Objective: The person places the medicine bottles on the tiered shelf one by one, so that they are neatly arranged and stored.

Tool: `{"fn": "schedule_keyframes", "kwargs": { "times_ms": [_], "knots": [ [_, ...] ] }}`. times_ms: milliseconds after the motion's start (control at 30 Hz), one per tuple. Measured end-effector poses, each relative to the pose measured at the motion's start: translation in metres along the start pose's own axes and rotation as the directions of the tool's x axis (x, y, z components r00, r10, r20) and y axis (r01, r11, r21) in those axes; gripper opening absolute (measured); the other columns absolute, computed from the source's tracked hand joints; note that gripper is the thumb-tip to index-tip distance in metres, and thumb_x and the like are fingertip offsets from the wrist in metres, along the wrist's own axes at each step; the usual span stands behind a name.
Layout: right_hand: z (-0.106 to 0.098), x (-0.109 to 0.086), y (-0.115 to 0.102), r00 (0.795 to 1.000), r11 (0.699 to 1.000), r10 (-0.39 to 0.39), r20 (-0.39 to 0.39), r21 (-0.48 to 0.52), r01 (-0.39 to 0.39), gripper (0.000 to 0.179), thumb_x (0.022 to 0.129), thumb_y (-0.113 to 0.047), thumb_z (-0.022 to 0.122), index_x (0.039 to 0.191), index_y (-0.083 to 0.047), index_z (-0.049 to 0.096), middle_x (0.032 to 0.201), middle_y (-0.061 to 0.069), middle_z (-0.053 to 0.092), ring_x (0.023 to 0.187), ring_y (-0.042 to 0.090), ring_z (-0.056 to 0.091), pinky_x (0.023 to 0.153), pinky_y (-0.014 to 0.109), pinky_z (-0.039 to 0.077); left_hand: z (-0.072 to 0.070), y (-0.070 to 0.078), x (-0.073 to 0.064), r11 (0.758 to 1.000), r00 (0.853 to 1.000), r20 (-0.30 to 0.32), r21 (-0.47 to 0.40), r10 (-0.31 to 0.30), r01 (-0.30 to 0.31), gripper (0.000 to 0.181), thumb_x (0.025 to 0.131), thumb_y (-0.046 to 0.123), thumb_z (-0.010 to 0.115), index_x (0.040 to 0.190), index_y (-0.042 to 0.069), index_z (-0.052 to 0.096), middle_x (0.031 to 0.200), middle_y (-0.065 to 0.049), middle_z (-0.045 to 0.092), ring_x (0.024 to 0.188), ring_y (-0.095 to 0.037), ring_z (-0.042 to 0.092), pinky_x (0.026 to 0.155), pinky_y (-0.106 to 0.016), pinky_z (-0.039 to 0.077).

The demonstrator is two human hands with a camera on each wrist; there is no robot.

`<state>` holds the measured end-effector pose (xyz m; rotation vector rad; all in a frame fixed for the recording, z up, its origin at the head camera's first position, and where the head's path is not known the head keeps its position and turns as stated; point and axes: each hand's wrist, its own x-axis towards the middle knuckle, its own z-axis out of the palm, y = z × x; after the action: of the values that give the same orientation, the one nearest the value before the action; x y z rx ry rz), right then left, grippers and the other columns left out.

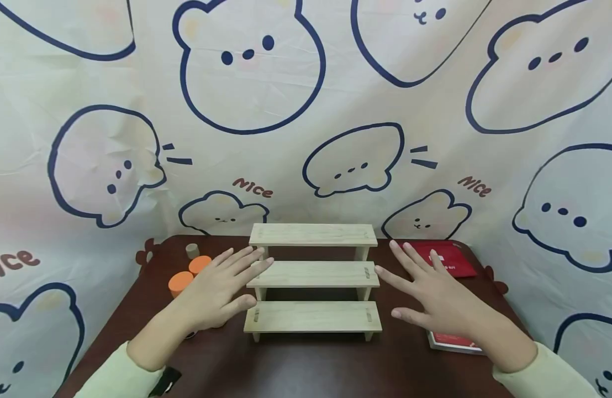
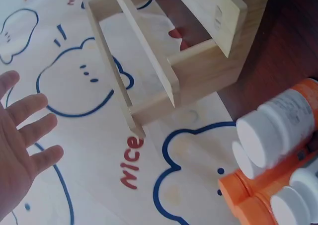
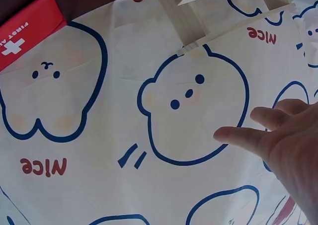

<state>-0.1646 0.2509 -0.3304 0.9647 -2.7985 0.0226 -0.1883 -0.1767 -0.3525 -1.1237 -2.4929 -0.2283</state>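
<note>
Left hand (image 1: 214, 293) and right hand (image 1: 437, 296) flank the three-tier wooden rack (image 1: 311, 273), fingers extended, holding nothing; orange-capped bottles (image 1: 180, 283) stand left of it, red first-aid kit (image 1: 455, 261) right.

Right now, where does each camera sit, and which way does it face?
Head: worn on the head, looking forward and down at the shelf; left fingers, right fingers and sleeves show.
Left wrist: on that wrist, facing the shelf's end and bottles; left fingers show.
Right wrist: on that wrist, facing the patterned backdrop and first-aid kit; right fingers show.
Head and left wrist share the shelf.
</note>
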Motion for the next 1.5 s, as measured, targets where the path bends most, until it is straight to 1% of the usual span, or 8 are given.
{"fn": "schedule_keyframes", "kwargs": {
  "times_ms": [133, 267, 500, 900, 1033, 1167, 1267, 1500],
  "knots": [
    [0.005, -0.002, 0.003, 0.998, 0.998, 0.061, 0.034, 0.019, -0.062, 0.072, 0.084, -0.057, 0.058, 0.147, -0.038, 0.028, 0.158, 0.008, 0.006, 0.143, 0.034, 0.005, 0.102, 0.071, 0.014, 0.002, -0.005, -0.006, 0.998, 0.998, -0.014, -0.037, -0.053, 0.053, 0.063, 0.094, 0.059, 0.035, 0.147, 0.025, 0.033, 0.15, -0.003, 0.036, 0.139, -0.025, 0.029, 0.109, -0.051, 0.022],
    [0.017, -0.007, 0.005, 0.993, 0.992, 0.112, 0.026, 0.055, -0.113, 0.073, 0.085, -0.054, 0.06, 0.147, -0.037, 0.027, 0.157, 0.01, 0.011, 0.142, 0.037, 0.011, 0.099, 0.073, 0.016, 0.007, -0.011, -0.016, 0.988, 0.989, -0.031, -0.066, -0.144, 0.142, 0.063, 0.092, 0.051, 0.049, 0.146, 0.024, 0.035, 0.149, -0.002, 0.036, 0.138, -0.024, 0.03, 0.108, -0.052, 0.024],
    [0.055, -0.011, 0.001, 0.995, 0.988, 0.099, 0.015, 0.121, -0.1, 0.072, 0.084, -0.05, 0.062, 0.147, -0.035, 0.03, 0.157, 0.008, 0.017, 0.139, 0.04, 0.021, 0.096, 0.074, 0.02, 0.018, -0.024, -0.05, 0.932, 0.929, -0.077, -0.053, -0.362, 0.358, 0.064, 0.087, 0.042, 0.063, 0.142, 0.017, 0.042, 0.141, -0.013, 0.045, 0.129, -0.033, 0.041, 0.1, -0.059, 0.031],
    [0.093, -0.006, -0.003, 0.983, 0.981, 0.183, -0.003, 0.06, -0.183, 0.064, 0.082, -0.049, 0.064, 0.139, -0.025, 0.047, 0.15, 0.009, 0.035, 0.14, 0.036, 0.023, 0.103, 0.069, 0.017, 0.036, -0.044, -0.085, 0.867, 0.866, 0.054, 0.005, -0.498, 0.498, 0.066, 0.084, 0.041, 0.067, 0.138, 0.011, 0.045, 0.138, -0.021, 0.046, 0.125, -0.041, 0.042, 0.095, -0.066, 0.032],
    [0.106, -0.005, -0.003, 0.961, 0.963, 0.27, -0.055, 0.029, -0.269, 0.062, 0.082, -0.047, 0.065, 0.136, -0.019, 0.052, 0.145, 0.012, 0.041, 0.137, 0.036, 0.029, 0.103, 0.064, 0.024, 0.04, -0.044, -0.096, 0.862, 0.863, 0.0, 0.026, -0.506, 0.506, 0.066, 0.078, 0.034, 0.074, 0.135, 0.012, 0.05, 0.132, -0.019, 0.052, 0.117, -0.04, 0.049, 0.089, -0.065, 0.037],
    [0.113, -0.002, -0.002, 0.914, 0.918, 0.397, -0.081, 0.056, -0.393, 0.061, 0.082, -0.043, 0.066, 0.134, -0.011, 0.054, 0.14, 0.019, 0.045, 0.132, 0.041, 0.035, 0.098, 0.062, 0.034, 0.046, -0.044, -0.104, 0.857, 0.858, -0.073, 0.051, -0.509, 0.513, 0.058, 0.071, 0.029, 0.08, 0.122, 0.011, 0.061, 0.119, -0.014, 0.061, 0.104, -0.037, 0.057, 0.083, -0.061, 0.041],
    [0.113, 0.001, -0.001, 0.889, 0.891, 0.452, -0.072, 0.089, -0.445, 0.057, 0.083, -0.04, 0.066, 0.128, -0.006, 0.058, 0.13, 0.021, 0.054, 0.125, 0.042, 0.043, 0.093, 0.06, 0.04, 0.05, -0.045, -0.107, 0.834, 0.836, -0.067, 0.061, -0.545, 0.549, 0.049, 0.069, 0.031, 0.08, 0.111, 0.01, 0.067, 0.109, -0.012, 0.064, 0.098, -0.035, 0.058, 0.078, -0.059, 0.043],
    [0.12, 0.009, -0.007, 0.881, 0.875, 0.473, 0.001, 0.114, -0.47, 0.031, 0.082, -0.036, 0.067, 0.099, -0.011, 0.068, 0.094, 0.007, 0.069, 0.097, 0.033, 0.061, 0.089, 0.053, 0.042, 0.057, -0.045, -0.114, 0.769, 0.768, 0.045, 0.062, -0.639, 0.636, 0.042, 0.07, 0.03, 0.079, 0.105, 0.01, 0.068, 0.105, -0.011, 0.063, 0.09, -0.031, 0.059, 0.072, -0.055, 0.046]
  ]
}}
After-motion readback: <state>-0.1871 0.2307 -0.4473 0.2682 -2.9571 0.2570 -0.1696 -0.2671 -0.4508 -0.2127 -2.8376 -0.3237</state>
